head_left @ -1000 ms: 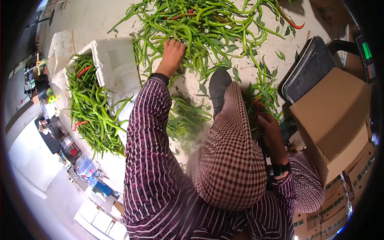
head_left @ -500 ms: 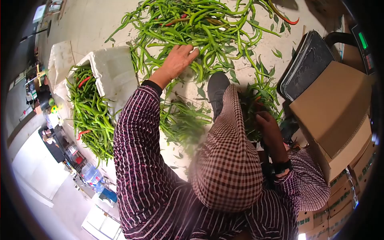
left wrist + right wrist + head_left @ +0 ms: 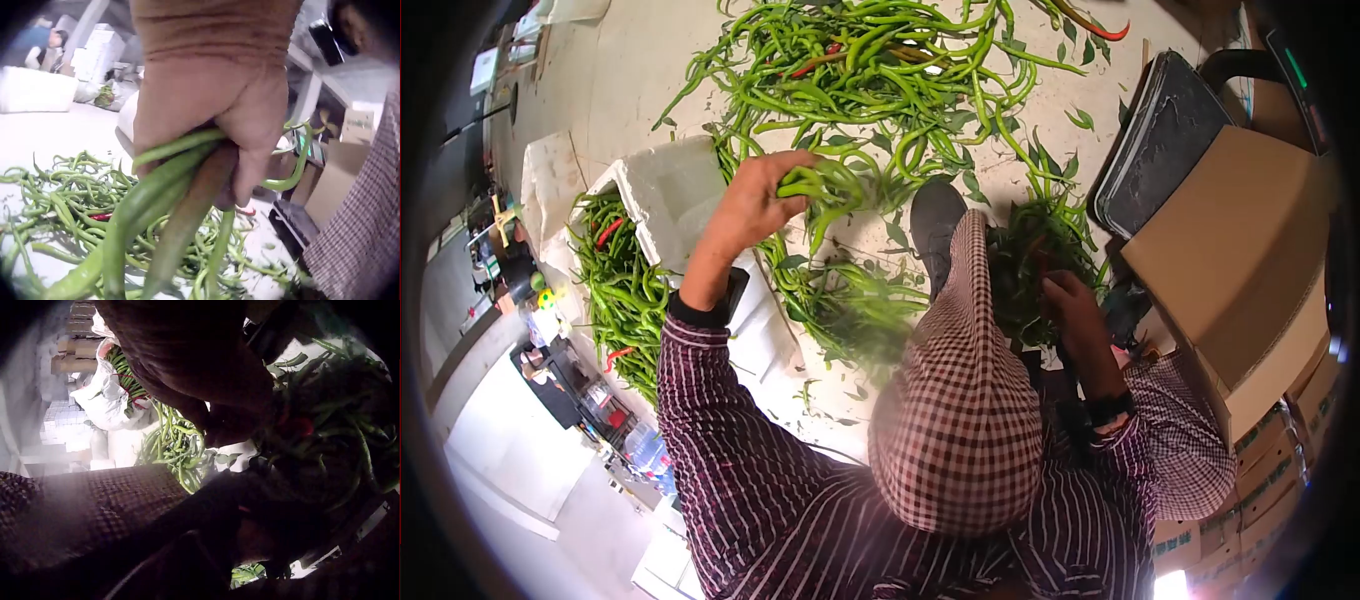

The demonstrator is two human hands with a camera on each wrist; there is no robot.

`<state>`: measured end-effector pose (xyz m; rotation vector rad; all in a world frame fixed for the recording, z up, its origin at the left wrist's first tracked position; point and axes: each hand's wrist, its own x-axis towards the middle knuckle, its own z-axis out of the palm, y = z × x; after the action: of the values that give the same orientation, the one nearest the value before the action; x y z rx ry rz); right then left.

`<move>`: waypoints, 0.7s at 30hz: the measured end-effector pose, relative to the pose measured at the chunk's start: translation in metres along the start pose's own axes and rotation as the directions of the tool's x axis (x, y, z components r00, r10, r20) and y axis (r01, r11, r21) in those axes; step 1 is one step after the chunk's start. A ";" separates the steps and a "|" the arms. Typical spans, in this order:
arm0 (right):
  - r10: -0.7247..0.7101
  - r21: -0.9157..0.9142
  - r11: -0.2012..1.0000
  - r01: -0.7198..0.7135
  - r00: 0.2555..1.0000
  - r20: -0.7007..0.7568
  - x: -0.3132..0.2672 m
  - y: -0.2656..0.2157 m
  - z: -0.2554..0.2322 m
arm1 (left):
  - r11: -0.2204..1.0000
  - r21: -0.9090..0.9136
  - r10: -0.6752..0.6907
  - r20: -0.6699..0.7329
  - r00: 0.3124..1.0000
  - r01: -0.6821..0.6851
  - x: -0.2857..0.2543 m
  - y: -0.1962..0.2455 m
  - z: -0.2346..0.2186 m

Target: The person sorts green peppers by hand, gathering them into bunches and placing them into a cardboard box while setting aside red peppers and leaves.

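In the head view my left hand [image 3: 752,203] grips a bunch of long green chili peppers [image 3: 832,190], lifted in front of the large pepper pile [image 3: 865,70]. The left wrist view shows several peppers [image 3: 134,209], one of them brownish, sticking out below my curled fingers and thumb. My right hand [image 3: 1076,312] is low beside my knee, at a shaded heap of green peppers [image 3: 1025,255]. In the right wrist view a red pepper [image 3: 302,427] lies by that hand's fingers; the shade is too deep to tell what it holds.
A white foam box [image 3: 675,190] lies tipped at the left, with green and a few red peppers [image 3: 615,300] spilling out. A smaller pepper heap [image 3: 850,300] is left of my shoe [image 3: 937,225]. At the right are a black scale platform [image 3: 1155,140] and a cardboard box [image 3: 1230,260].
My left hand has gone from touching the large pile to gripping a bunch of peppers, moving left and back toward the foam box. My right hand stays by the shaded heap.
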<state>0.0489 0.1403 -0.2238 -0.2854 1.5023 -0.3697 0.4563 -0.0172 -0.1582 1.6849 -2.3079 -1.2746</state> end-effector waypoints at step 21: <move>0.020 0.056 0.998 -0.021 1.000 0.013 0.016 0.016 -0.006 | 0.913 0.399 -0.029 -0.143 0.989 0.084 0.038 -0.144 0.100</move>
<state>0.0446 0.1487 -0.2457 -0.2274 1.4795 -0.3921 0.5089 -0.0014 -0.3285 1.8897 -2.5862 -0.6866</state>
